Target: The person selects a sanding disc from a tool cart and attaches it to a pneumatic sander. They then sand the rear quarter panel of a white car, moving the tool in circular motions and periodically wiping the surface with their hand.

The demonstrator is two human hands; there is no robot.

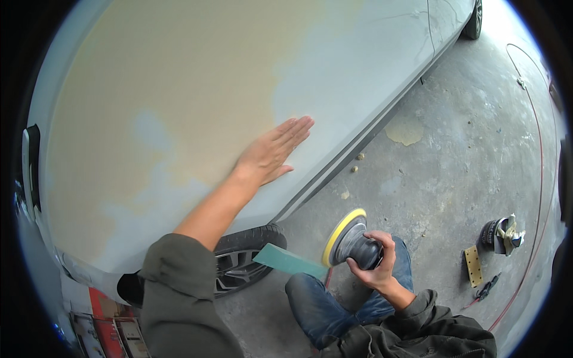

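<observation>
My left hand (pixel 270 154) lies flat on the car body panel (pixel 197 53), its fingers stretched out toward the upper right. The panel is pale grey-white with large beige filler patches, and the hand rests near the edge of one. In my right hand (pixel 378 262) is a round sander (pixel 352 243) with a dark body and a yellow-rimmed pad. It is held by its top, over my knees, with the pad tilted toward the panel and apart from it. A flat green block or sheet (pixel 289 261) lies at my left knee, beside the wheel.
The car's near wheel (pixel 248 256) stands below the panel. On the concrete floor at right are a dark can (pixel 493 235) with a crumpled cloth, a yellow perforated pad (pixel 473 267), a small dark tool (pixel 488 287) and a red hose (pixel 541 161). Red-and-white boxes (pixel 110 325) stand at lower left.
</observation>
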